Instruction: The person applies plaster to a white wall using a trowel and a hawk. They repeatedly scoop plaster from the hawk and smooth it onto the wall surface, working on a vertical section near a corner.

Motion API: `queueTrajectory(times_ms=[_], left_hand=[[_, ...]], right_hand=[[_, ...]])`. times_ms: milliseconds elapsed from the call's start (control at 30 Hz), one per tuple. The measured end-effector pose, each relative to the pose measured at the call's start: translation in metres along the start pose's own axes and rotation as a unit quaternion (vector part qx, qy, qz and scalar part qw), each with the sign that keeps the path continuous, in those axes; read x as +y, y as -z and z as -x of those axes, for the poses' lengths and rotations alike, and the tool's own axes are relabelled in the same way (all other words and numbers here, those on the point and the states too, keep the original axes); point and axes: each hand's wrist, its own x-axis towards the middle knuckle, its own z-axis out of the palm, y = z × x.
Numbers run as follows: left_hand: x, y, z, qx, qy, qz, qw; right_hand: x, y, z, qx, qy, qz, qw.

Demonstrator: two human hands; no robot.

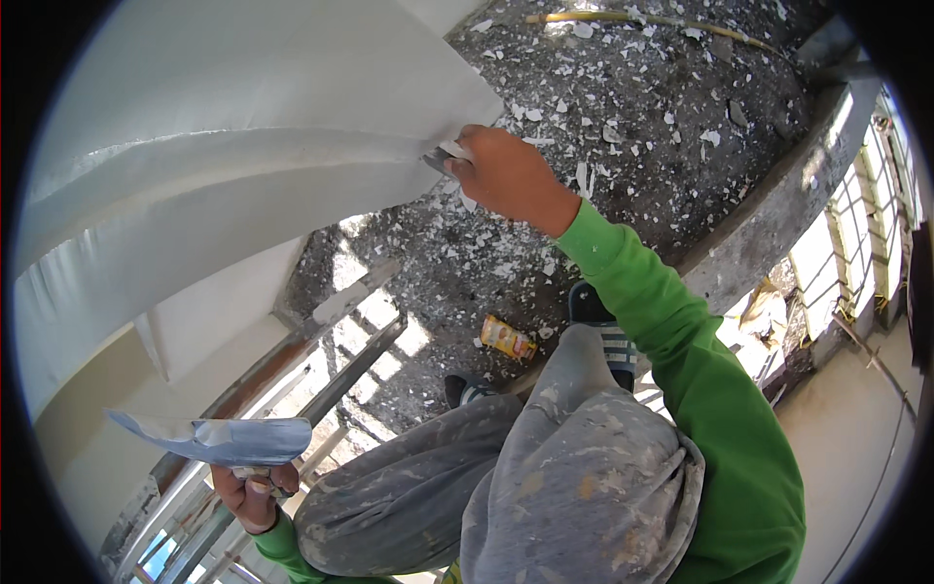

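My right hand is closed around a putty knife, its handle mostly hidden by the fingers. The blade lies against the lower edge of a smooth white plastered wall section, near its corner. Down at the left, my left hand grips a wide putty knife from below. Its broad blue-grey blade is turned up and carries pale filler along the upper edge. The left hand is apart from the wall.
Below, a dark floor is strewn with white flakes. A yellow packet lies by my sandals. Metal and wooden bars run at the left. A concrete ledge and a window grille stand right; a bamboo stick lies far off.
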Motion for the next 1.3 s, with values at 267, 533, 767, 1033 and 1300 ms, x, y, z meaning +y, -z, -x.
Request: queueTrajectory(times_ms=[267, 533, 767, 1033, 1300], left_hand=[[-0.01, -0.02, -0.011, -0.063, 0.141, 0.176, 0.972], [-0.002, -0.019, -0.011, -0.155, 0.256, 0.303, 0.905], [-0.007, -0.029, -0.05, -0.118, -0.038, -0.254, 0.959], [-0.107, -0.049, -0.047, -0.094, -0.278, -0.437, 0.85], [-0.189, -0.044, 0.002, 0.005, -0.241, -0.363, 0.9]], right_hand=[[-0.07, 0.07, 0.065, 0.142, 0.152, -0.265, 0.942], [-0.132, 0.011, 0.084, -0.004, 0.353, -0.357, 0.865], [-0.073, -0.009, 0.106, -0.116, -0.264, -0.574, 0.767], [-0.106, 0.013, 0.092, -0.253, -0.363, -0.741, 0.505], [-0.041, 0.003, 0.104, -0.084, -0.268, -0.68, 0.677]])
